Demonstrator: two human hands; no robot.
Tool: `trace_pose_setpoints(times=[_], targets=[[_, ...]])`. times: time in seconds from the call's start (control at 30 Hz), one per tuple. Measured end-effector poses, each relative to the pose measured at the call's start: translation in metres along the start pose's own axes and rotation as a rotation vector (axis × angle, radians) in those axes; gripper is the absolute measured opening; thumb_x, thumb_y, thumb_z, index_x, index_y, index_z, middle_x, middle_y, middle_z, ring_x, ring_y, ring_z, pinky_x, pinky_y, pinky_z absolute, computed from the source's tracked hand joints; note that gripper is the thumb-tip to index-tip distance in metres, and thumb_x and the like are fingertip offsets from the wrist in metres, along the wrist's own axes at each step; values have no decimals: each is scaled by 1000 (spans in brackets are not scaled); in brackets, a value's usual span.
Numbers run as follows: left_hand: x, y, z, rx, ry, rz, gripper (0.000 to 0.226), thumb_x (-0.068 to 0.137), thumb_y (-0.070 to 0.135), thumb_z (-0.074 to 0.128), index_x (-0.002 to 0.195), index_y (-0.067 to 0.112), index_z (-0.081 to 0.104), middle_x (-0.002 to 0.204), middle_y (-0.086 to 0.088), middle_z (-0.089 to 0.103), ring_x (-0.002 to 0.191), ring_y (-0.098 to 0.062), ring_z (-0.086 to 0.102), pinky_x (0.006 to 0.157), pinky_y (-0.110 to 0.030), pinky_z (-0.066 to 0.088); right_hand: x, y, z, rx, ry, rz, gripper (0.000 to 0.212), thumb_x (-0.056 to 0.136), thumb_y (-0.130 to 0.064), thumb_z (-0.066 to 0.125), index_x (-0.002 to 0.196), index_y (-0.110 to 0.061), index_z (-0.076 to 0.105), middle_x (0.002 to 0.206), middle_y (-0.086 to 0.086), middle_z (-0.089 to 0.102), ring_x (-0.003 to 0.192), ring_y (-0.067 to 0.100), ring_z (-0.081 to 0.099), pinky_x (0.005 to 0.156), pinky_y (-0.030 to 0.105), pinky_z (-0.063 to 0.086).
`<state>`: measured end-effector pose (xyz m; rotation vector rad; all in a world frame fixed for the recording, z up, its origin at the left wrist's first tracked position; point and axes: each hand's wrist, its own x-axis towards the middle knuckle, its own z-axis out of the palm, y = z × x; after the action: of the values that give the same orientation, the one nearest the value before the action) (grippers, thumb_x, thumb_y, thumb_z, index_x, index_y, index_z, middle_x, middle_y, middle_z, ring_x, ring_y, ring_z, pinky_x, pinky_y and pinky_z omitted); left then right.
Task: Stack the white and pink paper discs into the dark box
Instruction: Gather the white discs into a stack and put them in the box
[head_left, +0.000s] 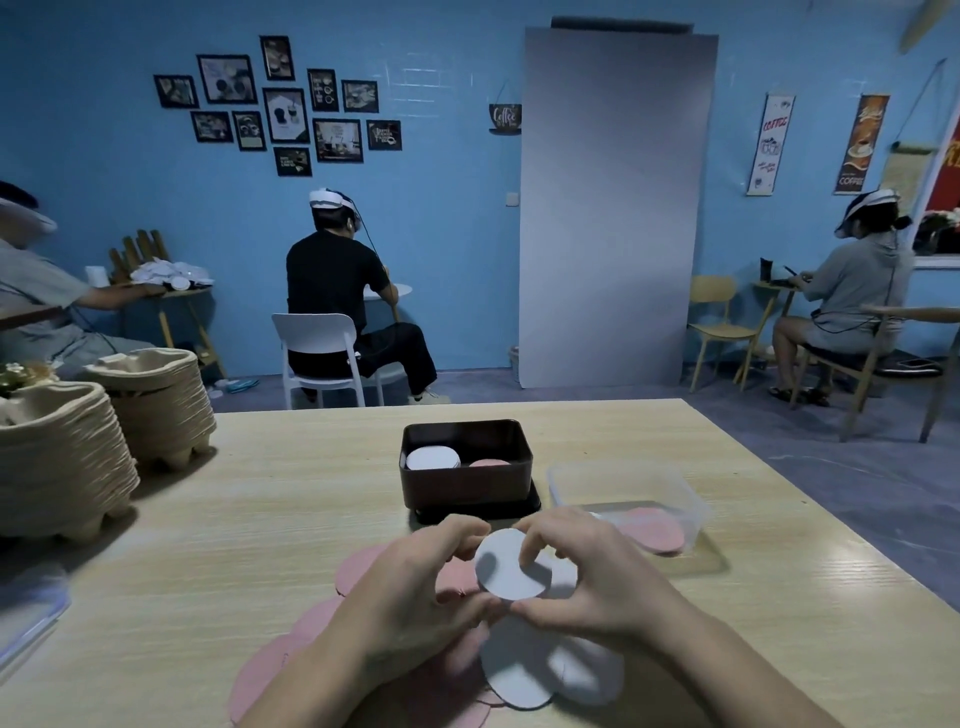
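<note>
One white disc (500, 567), round & thin, over pink discs (354, 570).

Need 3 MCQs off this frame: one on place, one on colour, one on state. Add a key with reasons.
1. The white stack in the dark box lies on its:
A) left side
B) right side
C) closed lid

2. The held disc between the left hand and right hand is:
A) pink
B) white
C) blue

3. The dark box is:
A) lidded
B) tipped over
C) open and upright

Key:
1 A, since the pink disc takes the right side.
2 B, since it shows white between both grips.
3 C, since the discs show through its open top.
</note>
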<state>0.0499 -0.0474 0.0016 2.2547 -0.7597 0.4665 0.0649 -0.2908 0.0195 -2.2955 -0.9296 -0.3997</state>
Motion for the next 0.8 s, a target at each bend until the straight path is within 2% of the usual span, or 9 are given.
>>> trace_pose_setpoints(times=[0.07,0.17,0.23,0.3,0.37,0.43,0.53,0.67,0.8], targets=[[5,-6,-12,-5,7,-10,49,81,44,79,124,37,56,114,26,68,109,5,64,90,-22,53,16,-3,1,38,10,11,33,69,-42,85,84,-27,59,105,-13,67,94,8,57,79,16,43],[16,-21,-34,29,77,-16,43,86,45,76,122,25,64,114,24,67,107,5,63,90,-15,49,45,-4,-1,88,73,6,31,65,-37,85,79,-27,59,98,-15,68,89,7,60,74,23,47],[24,-36,-47,111,138,-28,42,89,51,68,123,26,65,117,21,67,110,2,61,93,-23,50,65,-1,-5,100,106,37,32,64,-41,83,80,-27,59,91,-19,65,98,13,65,78,33,51],[30,-51,-57,182,157,-46,44,91,54,62,126,27,65,123,19,65,118,-1,58,99,-28,48,86,5,-10,96,121,86,33,63,-48,80,79,-28,60,85,-15,65,93,15,65,76,38,51],[35,-65,-63,228,137,-57,47,91,56,59,130,29,63,130,18,62,125,-2,53,105,-30,46,108,11,-11,78,115,122,33,64,-50,79,78,-27,60,78,-9,62,73,11,56,66,36,48],[37,-75,-64,288,100,-49,52,92,57,58,136,29,60,139,16,58,132,-4,49,109,-32,44,129,17,-9,49,96,152,33,67,-46,83,78,-25,60,66,-10,54,61,7,44,58,30,39],[34,-87,-58,385,41,-10,59,94,58,53,146,29,54,152,15,49,140,-7,42,114,-32,39,157,24,-2,-5,46,231,31,70,-42,85,80,-26,61,66,-14,51,61,6,45,57,24,33],[28,-94,-49,453,15,9,64,97,58,49,154,31,43,160,17,38,146,-4,34,117,-19,23,180,29,14,-82,-56,253,30,72,-44,83,83,-27,61,72,-13,51,65,3,46,56,24,33],[27,-94,-49,434,-7,13,66,99,59,46,158,32,34,165,19,28,150,0,25,119,-18,20,192,31,27,-129,-130,229,33,72,-48,84,84,-25,63,74,-14,52,67,1,46,57,24,33]])
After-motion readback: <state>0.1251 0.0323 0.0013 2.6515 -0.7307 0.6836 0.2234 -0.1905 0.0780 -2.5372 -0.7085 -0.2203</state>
